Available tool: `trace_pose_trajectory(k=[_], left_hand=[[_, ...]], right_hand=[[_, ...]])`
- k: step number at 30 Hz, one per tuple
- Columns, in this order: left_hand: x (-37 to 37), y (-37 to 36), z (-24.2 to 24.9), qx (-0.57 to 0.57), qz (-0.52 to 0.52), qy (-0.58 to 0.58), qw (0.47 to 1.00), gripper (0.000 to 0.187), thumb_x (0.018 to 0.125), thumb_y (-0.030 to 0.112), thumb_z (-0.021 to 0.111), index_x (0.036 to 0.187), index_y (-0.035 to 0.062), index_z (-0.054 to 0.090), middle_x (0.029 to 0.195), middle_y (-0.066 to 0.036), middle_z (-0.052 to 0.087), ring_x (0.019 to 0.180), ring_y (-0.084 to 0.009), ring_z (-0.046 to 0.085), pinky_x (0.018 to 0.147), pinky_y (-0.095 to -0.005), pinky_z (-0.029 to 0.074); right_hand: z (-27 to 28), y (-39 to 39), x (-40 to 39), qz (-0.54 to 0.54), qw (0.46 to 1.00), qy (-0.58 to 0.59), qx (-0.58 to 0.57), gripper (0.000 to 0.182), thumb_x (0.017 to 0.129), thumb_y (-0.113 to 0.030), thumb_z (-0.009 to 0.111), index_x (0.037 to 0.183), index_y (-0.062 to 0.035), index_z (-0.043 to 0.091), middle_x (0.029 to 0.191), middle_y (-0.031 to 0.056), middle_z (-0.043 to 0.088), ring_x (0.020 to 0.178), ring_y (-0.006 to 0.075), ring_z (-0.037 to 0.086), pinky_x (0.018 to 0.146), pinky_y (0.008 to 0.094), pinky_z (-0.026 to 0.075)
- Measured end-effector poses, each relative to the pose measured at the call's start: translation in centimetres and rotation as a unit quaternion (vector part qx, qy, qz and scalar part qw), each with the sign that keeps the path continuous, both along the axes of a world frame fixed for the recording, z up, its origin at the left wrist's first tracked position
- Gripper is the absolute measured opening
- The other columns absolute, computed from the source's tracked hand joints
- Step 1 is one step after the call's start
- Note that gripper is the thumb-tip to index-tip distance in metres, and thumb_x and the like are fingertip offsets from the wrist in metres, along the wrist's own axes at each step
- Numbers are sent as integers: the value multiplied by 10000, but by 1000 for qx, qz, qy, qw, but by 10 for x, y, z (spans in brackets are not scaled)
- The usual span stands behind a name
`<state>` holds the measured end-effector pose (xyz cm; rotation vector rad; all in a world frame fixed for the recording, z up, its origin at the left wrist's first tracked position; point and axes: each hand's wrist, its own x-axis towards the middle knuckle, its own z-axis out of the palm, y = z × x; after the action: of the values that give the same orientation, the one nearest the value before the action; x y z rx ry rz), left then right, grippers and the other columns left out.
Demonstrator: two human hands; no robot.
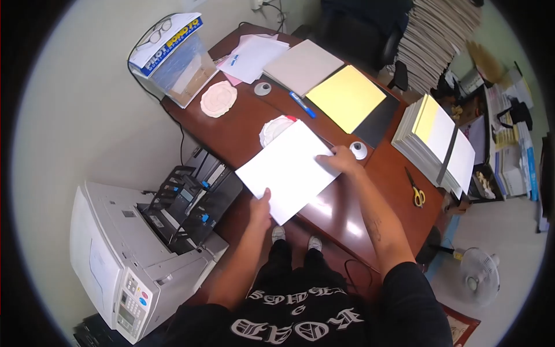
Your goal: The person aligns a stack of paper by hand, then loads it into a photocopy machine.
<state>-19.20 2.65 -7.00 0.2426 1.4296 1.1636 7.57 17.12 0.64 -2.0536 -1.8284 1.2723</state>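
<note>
A stack of white paper (289, 168) is held between both hands, tilted over the near edge of the brown desk. My left hand (261, 209) grips its lower left side, thumb on top and fingers hidden underneath. At the right corner, my right hand (341, 159) pinches the paper the same way, its thumb lying on the upper sheet. Behind the paper, a pale scalloped plate (273, 128) is partly covered. Just beyond my right hand sits a small round white object (358, 150) with a dark centre.
A copier-like machine (121, 231) with an open black feed tray (193, 194) stands at the left. The desk (231, 139) bears a yellow paper stack (347, 98), a blue marker (302, 104), scissors (415, 189) and a strapped paper bundle (436, 139). A fan (478, 276) stands at the lower right.
</note>
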Motion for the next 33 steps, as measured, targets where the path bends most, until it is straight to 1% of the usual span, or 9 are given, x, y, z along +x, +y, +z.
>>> trace_pose_trajectory(k=[2, 7, 12, 16, 17, 23, 26, 29, 33], left_hand=[[-8, 1, 33, 23, -54, 98, 993, 385, 953, 195, 599, 1217, -78, 537, 1036, -138, 674, 789, -248, 688, 612, -349, 550], [-6, 33, 142, 41, -59, -37, 997, 439, 966, 192, 574, 1294, -81, 468, 1225, -200, 590, 1083, -297, 610, 930, -427, 509], [-18, 16, 200, 138, -118, -184, 966, 506, 964, 202, 575, 1333, -95, 399, 1272, -215, 554, 1145, -310, 578, 976, -438, 487], [-10, -30, 182, 147, -152, -214, 954, 518, 953, 227, 595, 1339, -68, 416, 1263, -203, 566, 1143, -310, 584, 978, -431, 485], [-9, -41, 170, 139, -175, -190, 956, 505, 948, 212, 602, 1334, -64, 427, 1257, -195, 574, 1139, -302, 588, 978, -424, 486], [23, -47, 139, 139, -419, -102, 892, 461, 919, 148, 643, 1315, -23, 480, 1236, -119, 599, 1115, -215, 594, 960, -375, 481], [59, -36, 84, 92, -456, -61, 883, 450, 928, 202, 640, 1287, -35, 506, 1196, -140, 621, 1056, -216, 629, 909, -375, 515], [94, -25, 31, -62, -499, 17, 864, 435, 942, 205, 619, 1286, -40, 514, 1172, -143, 634, 1026, -220, 639, 898, -370, 516], [124, -16, 76, -127, -505, 27, 854, 428, 941, 162, 605, 1301, -43, 496, 1201, -160, 616, 1073, -231, 613, 920, -367, 496]], right_hand=[[-13, -22, 16, -41, 998, 45, 6, 676, 702, -571, 718, 1015, 29, 702, 956, 175, 700, 912, 280, 663, 828, 343, 505], [-1, -71, 54, -210, 935, 263, -109, 865, 794, -721, 561, 1185, 50, 579, 1134, 198, 612, 969, 268, 613, 800, 420, 507], [-2, -135, 71, -199, 681, 643, -288, 1140, 761, -871, 380, 1356, 101, 382, 1286, 308, 507, 1146, 394, 565, 824, 580, 525], [13, -203, 44, -143, 413, 870, -229, 1144, 776, -865, 346, 1421, 80, 326, 1379, 277, 462, 1235, 416, 501, 891, 628, 475], [32, -214, 47, -311, 471, 807, -176, 1136, 778, -862, 346, 1422, 73, 338, 1387, 243, 473, 1241, 406, 499, 987, 584, 430], [30, -263, 141, -235, 739, 628, -63, 561, 941, -332, 605, 1317, 65, 475, 1212, 183, 615, 1128, 245, 603, 964, 379, 490], [17, -278, 154, -308, 763, 557, -114, 416, 916, -146, 638, 1263, 54, 526, 1145, 153, 648, 1064, 200, 630, 929, 339, 508], [-29, -287, 150, -349, 859, 361, -97, 414, 888, -150, 659, 1227, 62, 550, 1148, 155, 649, 1021, 246, 645, 912, 354, 507], [-46, -303, 143, -282, 950, 130, 39, 528, 810, -175, 728, 1219, 66, 497, 1111, 222, 657, 986, 351, 658, 857, 419, 520]])
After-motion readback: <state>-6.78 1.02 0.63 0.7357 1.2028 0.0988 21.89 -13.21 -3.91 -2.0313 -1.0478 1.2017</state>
